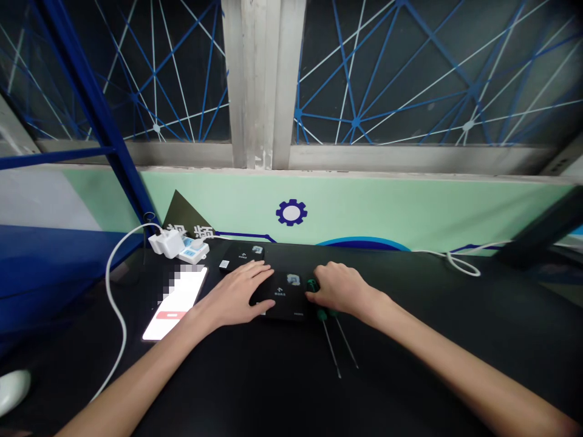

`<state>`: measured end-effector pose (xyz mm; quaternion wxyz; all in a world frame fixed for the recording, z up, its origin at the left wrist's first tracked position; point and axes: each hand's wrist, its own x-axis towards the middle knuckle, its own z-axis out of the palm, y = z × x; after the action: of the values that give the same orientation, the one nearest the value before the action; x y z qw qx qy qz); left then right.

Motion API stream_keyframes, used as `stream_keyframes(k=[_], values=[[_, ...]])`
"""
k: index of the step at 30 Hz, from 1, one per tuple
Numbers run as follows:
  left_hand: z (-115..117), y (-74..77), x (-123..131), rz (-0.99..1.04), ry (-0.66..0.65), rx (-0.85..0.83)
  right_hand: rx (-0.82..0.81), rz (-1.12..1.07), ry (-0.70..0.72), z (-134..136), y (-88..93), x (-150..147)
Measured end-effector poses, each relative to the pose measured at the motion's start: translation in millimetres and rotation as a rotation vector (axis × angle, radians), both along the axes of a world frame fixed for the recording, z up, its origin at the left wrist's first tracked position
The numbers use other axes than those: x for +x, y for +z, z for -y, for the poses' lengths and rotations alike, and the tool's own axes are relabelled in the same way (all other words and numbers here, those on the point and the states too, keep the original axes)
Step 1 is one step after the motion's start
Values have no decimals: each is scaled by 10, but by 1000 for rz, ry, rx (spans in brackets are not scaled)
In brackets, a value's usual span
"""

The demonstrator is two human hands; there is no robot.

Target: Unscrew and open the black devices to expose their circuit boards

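My left hand (pixel 243 293) lies with its fingers spread at the left edge of a flat black box (pixel 286 297) that has a small picture sticker and pale print. My right hand (pixel 339 286) is closed over the handles of two screwdrivers (pixel 334 340), just right of that box. Green shows on the handles, and their thin metal shafts point towards me on the black table (pixel 291 388). How the fingers wrap the handles underneath is hidden. Behind my left hand, a second black box (pixel 239 256) of similar look is partly covered by the fingers.
Left of my left hand lies a phone (pixel 182 297) with a bright screen. A white power strip (pixel 194 250) with a plugged-in charger (pixel 168 243) and a looping white cable (pixel 108 279) stands behind it. A white rounded object (pixel 13 391) sits far left. A wall borders the table's back.
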<state>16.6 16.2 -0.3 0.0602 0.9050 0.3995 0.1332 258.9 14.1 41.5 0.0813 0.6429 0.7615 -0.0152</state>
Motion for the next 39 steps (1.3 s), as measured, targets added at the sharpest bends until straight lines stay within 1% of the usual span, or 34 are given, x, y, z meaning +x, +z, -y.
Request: stream_keyframes(k=[6,13,19,24,28,32,35,39], values=[[-22,-12,-40,-21,12,-31,15,-4,-18,-5,-9,-18],[-14,41,-45,-38,-18,-34,43,17,-16,2,-14,-34],[-38,34,-67,-20,-56,-25,79,18,-8,3,-3,-39],[-16,103,-49,-6,-64,-38,55,27,-10,-10,20,-20],[29,170,-1,-26,20,-38,56,34,4,-5,31,-14],[74,187,24,-78,139,-73,93,29,26,1,46,-25],[91,203,26,-94,202,-154,139,8,44,-2,72,-31],[82,242,-4,-94,228,-253,96,-106,134,-11,120,-26]])
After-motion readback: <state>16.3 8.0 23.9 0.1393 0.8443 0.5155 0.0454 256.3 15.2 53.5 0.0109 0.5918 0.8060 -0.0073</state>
